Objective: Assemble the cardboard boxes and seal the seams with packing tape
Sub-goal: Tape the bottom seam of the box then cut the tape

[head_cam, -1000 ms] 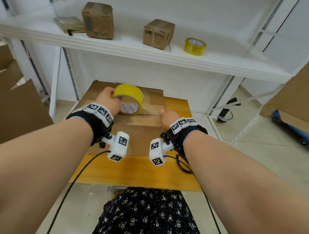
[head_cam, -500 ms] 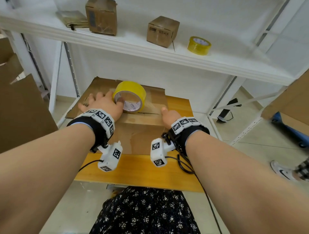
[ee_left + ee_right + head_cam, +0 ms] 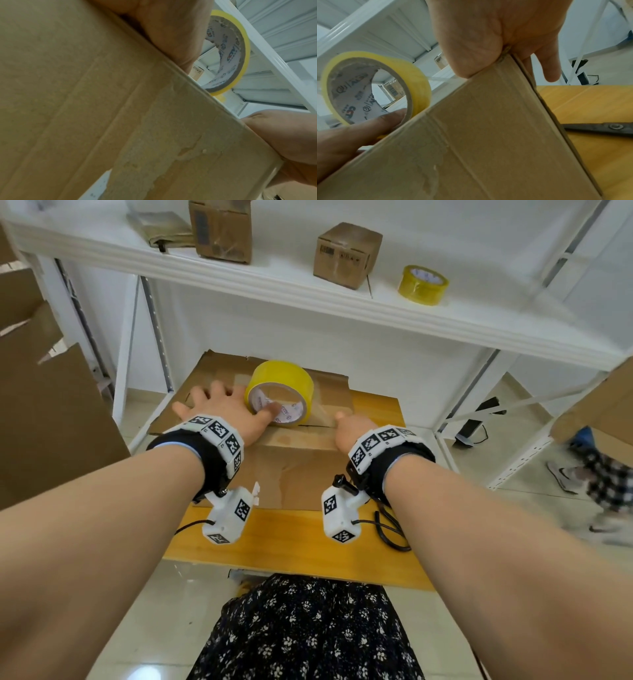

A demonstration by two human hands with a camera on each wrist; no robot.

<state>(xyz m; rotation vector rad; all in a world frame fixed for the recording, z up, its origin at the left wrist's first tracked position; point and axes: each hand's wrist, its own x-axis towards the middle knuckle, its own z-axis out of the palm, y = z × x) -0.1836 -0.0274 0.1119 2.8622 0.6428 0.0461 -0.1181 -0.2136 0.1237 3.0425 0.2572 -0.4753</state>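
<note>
A brown cardboard box [image 3: 308, 474] stands on the wooden table [image 3: 291, 539]. A yellow roll of packing tape [image 3: 279, 378] stands on edge on its top. My left hand [image 3: 219, 412] lies flat on the box top left of the roll, fingers spread, with its thumb [image 3: 376, 125] reaching into the roll's core. My right hand [image 3: 349, 426] grips the box's near right corner, thumb on the top edge and fingers down the right side. A clear strip of tape [image 3: 443, 79] runs from the roll [image 3: 419, 83] to that thumb.
Dark scissors [image 3: 607, 128] lie on the table right of the box. The white shelf [image 3: 342, 306] above carries two small boxes, folded cardboard and another yellow tape roll [image 3: 423, 284]. Cardboard sheets [image 3: 51, 422] lean at the left. A person's legs [image 3: 599, 484] are at the right.
My left hand has let go of the roll's rim and spread flat on the box top, keeping only the thumb in the core. The right hand stays at the corner.
</note>
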